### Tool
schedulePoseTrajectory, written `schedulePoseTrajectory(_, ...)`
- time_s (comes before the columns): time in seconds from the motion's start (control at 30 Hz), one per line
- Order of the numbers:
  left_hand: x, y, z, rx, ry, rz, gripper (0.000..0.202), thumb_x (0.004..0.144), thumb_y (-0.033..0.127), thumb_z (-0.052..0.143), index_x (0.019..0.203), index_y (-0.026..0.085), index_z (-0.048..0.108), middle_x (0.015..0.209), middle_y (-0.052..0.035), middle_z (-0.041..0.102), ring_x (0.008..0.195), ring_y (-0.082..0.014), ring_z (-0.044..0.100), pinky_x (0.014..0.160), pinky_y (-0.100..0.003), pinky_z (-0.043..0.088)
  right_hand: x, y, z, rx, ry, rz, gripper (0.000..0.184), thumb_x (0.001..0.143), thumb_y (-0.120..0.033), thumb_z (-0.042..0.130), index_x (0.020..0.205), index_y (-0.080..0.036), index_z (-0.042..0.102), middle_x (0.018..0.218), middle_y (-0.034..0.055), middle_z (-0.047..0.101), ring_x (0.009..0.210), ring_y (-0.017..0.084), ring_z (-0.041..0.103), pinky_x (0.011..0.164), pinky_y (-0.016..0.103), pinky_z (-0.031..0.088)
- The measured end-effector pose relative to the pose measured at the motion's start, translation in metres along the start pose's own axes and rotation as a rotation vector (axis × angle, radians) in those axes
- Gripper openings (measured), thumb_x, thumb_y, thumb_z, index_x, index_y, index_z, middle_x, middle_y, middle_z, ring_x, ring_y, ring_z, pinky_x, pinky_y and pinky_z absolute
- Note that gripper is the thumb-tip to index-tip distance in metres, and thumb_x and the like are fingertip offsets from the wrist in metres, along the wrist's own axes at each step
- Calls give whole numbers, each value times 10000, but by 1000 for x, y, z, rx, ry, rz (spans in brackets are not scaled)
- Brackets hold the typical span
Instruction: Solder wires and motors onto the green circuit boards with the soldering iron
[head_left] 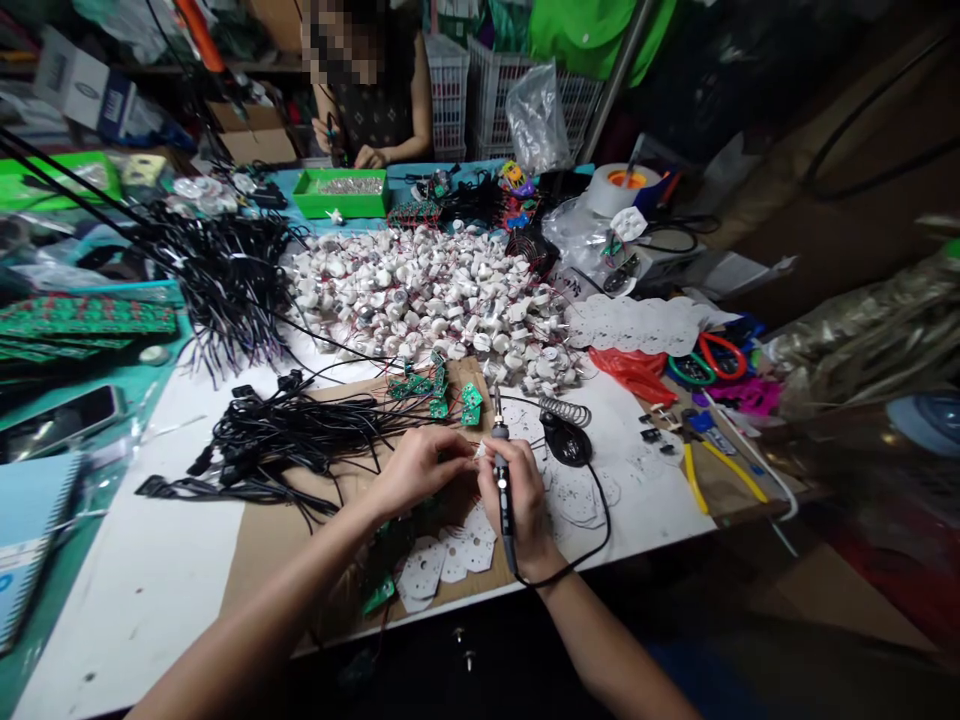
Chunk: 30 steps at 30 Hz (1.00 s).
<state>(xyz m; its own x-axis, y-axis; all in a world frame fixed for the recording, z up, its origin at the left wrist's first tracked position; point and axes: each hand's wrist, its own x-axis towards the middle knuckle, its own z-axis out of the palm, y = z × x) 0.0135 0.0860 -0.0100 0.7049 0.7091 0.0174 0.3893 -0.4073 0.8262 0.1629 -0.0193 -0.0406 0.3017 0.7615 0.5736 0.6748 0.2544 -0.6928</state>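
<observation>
My right hand (517,495) is wrapped round a dark soldering iron (501,470), tip pointing up and away, its black cord looping to the right. My left hand (416,468) pinches a small white part (477,452) with thin wires, held right beside the iron. Both hands rest over a brown cardboard sheet (300,540). Small green circuit boards (439,385) lie just beyond my hands. White round discs (442,560) lie under my wrists.
A big heap of white round parts (427,295) fills the table's middle. Black cables (270,430) lie tangled at left. A coiled iron stand (564,412), yellow pliers (705,470) and scissors (712,355) sit at right. Another person (371,100) works by a green tray (341,192). A phone (60,420) lies far left.
</observation>
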Motion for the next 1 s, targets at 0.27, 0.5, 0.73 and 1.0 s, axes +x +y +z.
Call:
schedulePoseTrajectory(0.27,4,-2,-1,13,-67,34,93,908,270,727,878,217,798,878,-22,783,811,-166,712,757,-247,506,1,-1,-2,2,-2,-9,369,977,-74,551,1288,-266,603,988,45,644,888,200,687,797,332,628)
schedulePoseTrajectory(0.5,7,-3,-3,56,-111,80,137,947,281,675,925,216,794,893,-30,770,816,-165,701,753,-248,507,1,5,-2,-21,28,3,340,979,-80,552,1259,-255,632,974,46,639,857,193,677,760,307,611)
schedulePoseTrajectory(0.73,20,-2,7,351,-47,62,134,928,173,657,848,171,765,834,-60,733,785,-173,664,718,-256,455,-21,1,-29,11,-11,57,213,1010,-183,616,1217,-213,655,946,56,643,838,191,674,757,319,605)
schedulePoseTrajectory(1.0,20,-6,21,501,-61,-60,163,909,162,613,854,158,767,860,-86,741,788,-193,667,719,-283,446,-59,-5,-46,100,-62,105,216,1036,-198,566,1212,-215,691,945,62,735,819,193,725,732,306,624)
